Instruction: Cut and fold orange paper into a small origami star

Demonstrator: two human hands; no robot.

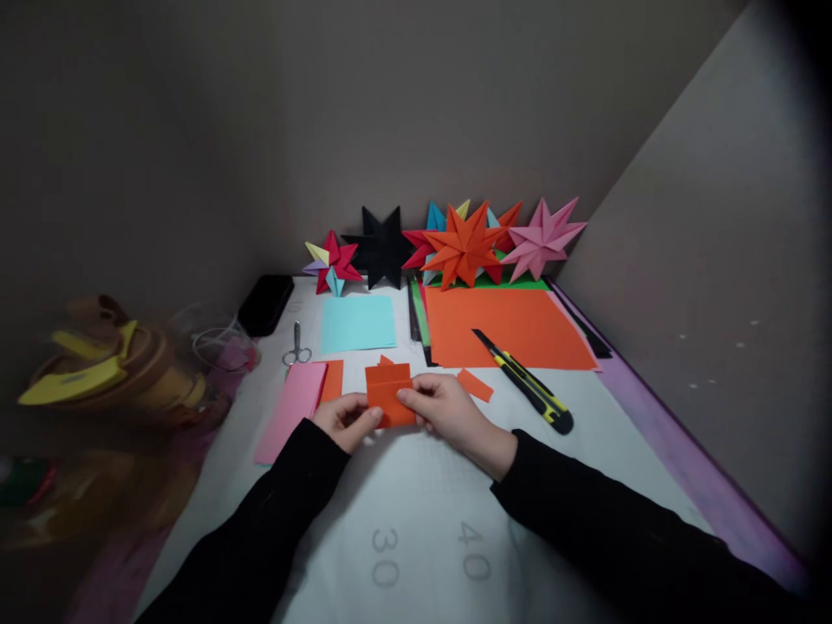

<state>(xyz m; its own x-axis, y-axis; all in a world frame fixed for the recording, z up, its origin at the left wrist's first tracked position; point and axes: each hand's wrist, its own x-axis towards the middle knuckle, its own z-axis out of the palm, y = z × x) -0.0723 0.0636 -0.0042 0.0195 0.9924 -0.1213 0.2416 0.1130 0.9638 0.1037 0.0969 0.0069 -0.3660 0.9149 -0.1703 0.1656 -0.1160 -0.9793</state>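
Observation:
Between my two hands is a small piece of orange paper, held a little above the white work surface, with a crease across its upper part. My left hand pinches its left edge between thumb and fingers. On the right side, my right hand grips it with the thumb in front and the fingers hidden behind. Just beyond it a small orange scrap shows, and another orange scrap lies right of my right hand. Pink paper strips lie by my left hand, partly over an orange piece.
A yellow-black box cutter lies partly on orange sheets. Small scissors, light blue paper and a black phone lie at the left. Folded paper stars stand along the wall. A brown pot stands far left.

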